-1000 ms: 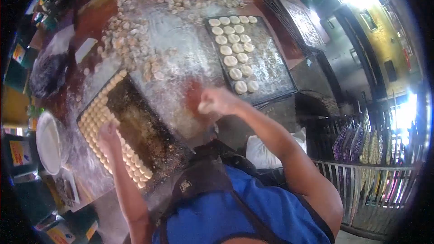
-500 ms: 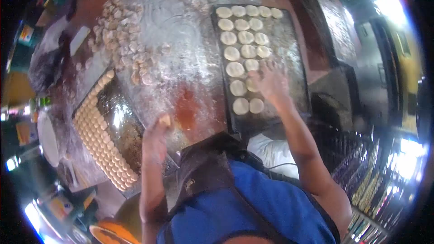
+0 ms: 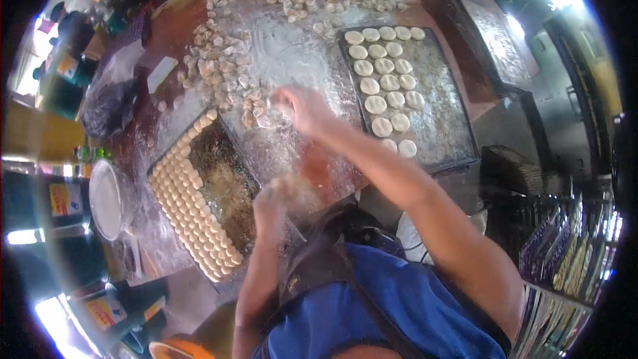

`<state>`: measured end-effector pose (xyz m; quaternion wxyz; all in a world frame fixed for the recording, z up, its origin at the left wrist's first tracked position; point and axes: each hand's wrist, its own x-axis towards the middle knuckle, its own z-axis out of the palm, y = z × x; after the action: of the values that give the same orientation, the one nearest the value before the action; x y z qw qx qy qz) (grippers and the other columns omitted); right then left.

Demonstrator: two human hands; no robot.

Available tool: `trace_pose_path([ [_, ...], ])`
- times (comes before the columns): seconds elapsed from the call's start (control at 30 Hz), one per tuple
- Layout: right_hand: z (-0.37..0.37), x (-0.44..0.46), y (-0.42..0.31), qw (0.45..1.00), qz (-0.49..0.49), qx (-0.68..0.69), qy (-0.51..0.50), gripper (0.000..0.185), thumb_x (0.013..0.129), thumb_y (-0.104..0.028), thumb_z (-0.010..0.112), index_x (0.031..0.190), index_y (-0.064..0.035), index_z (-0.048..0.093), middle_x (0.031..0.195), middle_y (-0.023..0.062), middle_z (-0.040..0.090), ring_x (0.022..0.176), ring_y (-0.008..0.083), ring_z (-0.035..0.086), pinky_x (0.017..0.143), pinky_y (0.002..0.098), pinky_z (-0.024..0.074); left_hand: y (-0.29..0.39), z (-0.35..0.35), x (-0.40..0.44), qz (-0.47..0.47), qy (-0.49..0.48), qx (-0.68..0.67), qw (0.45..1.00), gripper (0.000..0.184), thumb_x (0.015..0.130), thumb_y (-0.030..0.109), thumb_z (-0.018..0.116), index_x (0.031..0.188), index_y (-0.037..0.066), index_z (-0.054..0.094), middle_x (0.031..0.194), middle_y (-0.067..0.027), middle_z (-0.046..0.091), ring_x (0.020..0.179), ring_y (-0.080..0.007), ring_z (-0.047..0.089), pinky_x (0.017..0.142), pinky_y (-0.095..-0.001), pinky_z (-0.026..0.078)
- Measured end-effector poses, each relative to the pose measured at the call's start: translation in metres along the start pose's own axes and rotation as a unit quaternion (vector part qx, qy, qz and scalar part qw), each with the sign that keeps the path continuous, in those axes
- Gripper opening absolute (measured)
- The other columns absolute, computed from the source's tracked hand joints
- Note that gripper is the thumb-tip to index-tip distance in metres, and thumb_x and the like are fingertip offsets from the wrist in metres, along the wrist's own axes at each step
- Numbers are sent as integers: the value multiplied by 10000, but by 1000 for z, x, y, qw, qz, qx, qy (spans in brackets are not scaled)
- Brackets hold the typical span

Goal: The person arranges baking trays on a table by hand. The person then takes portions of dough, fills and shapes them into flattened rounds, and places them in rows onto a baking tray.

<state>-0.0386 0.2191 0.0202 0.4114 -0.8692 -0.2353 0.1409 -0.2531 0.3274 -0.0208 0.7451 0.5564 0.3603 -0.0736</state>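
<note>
Head view:

1. Irregular, pale, flour-dusted dough lumps (image 3: 254,108) lie loose in a heap on the red-brown, floured tabletop (image 3: 318,167), between two trays.
2. Handling, my read: light, soft, easily dented; dry flour should limit sticking. Best hold: thumb and fingertips on the sides of one lump, light pinch.
3. Right hand (image 3: 299,110): at the heap's near edge, fingers curled. Can't tell if it's touching or pinching a lump.
4. Left hand (image 3: 271,209): just right of the left tray, motion-blurred. Can't tell if fingers are spread or closed on something.
5. Right: dark rectangular metal tray (image 3: 442,110) with flat, round, pale dough discs (image 3: 375,104) along its left part.
6. Left: dark, tilted metal tray (image 3: 222,159) with packed rows of small, rounded, cream dough pieces (image 3: 186,196).
7. Far left: round, whitish basin (image 3: 108,201).
</note>
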Motion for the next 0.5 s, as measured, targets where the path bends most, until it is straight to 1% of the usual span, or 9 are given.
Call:
trace_pose_path([
  [0.03,5,-41,-37,997,35,73,-1,217,876,-151,626,1086,-102,647,1006,122,660,961,277,637,811,412,525,-13,-12,14,39,9,-167,985,322,978,252,592,1182,9,648,945,-49,676,877,-133,619,756,-255,496],
  [0.1,43,-95,-62,992,-17,-31,-124,193,857,-150,658,1037,-83,677,988,106,663,943,269,634,828,393,524,12,-16,2,59,-16,-140,988,302,992,238,572,1179,15,649,950,-45,674,879,-132,621,773,-258,497],
  [0.13,59,-107,-56,992,-10,-37,-119,193,857,-150,658,1037,-83,677,988,106,663,943,269,634,828,393,524,21,-19,-2,73,-27,-106,991,284,1005,224,551,1177,20,649,955,-41,673,881,-132,624,789,-262,497],
  [0.2,86,-127,-37,987,-136,-71,42,262,879,-228,684,1082,-62,686,956,89,667,741,204,636,751,360,560,26,-34,-8,46,-23,-38,998,250,1011,161,529,1180,21,647,974,-52,674,887,-128,623,794,-262,500],
  [0.27,68,-134,-38,981,-153,-46,109,280,853,-280,722,1037,-70,720,925,109,693,865,215,661,858,385,533,41,-41,-25,120,-84,-36,989,226,1000,119,533,1163,15,651,973,-57,672,863,-119,616,758,-253,492],
  [0.33,56,-146,-47,984,50,149,-80,255,816,-151,726,1045,-41,709,923,135,708,889,237,669,838,368,503,42,-44,-25,109,-92,42,989,218,961,75,564,1147,1,649,979,-70,674,838,-115,617,718,-241,497],
  [0.4,48,-156,-66,989,101,87,-68,252,813,-108,725,1041,-4,699,955,160,719,870,219,686,841,345,509,30,-45,-14,189,-231,163,941,280,956,48,563,1233,22,595,1092,-107,663,899,-168,665,808,-298,573],
  [0.47,52,-158,-57,994,64,-22,91,230,821,-75,708,1043,-15,702,986,157,720,931,229,691,855,334,509,31,-35,-6,144,-256,108,950,267,940,-10,552,1199,-19,613,1090,-117,671,866,-165,679,739,-284,593],
  [0.5,58,-164,-55,992,75,-36,96,227,825,-20,675,1049,-25,709,1025,161,717,979,260,692,864,344,514,30,-29,-6,186,-206,139,950,266,930,-38,547,1184,-34,625,1075,-134,676,856,-182,688,728,-279,595],
])
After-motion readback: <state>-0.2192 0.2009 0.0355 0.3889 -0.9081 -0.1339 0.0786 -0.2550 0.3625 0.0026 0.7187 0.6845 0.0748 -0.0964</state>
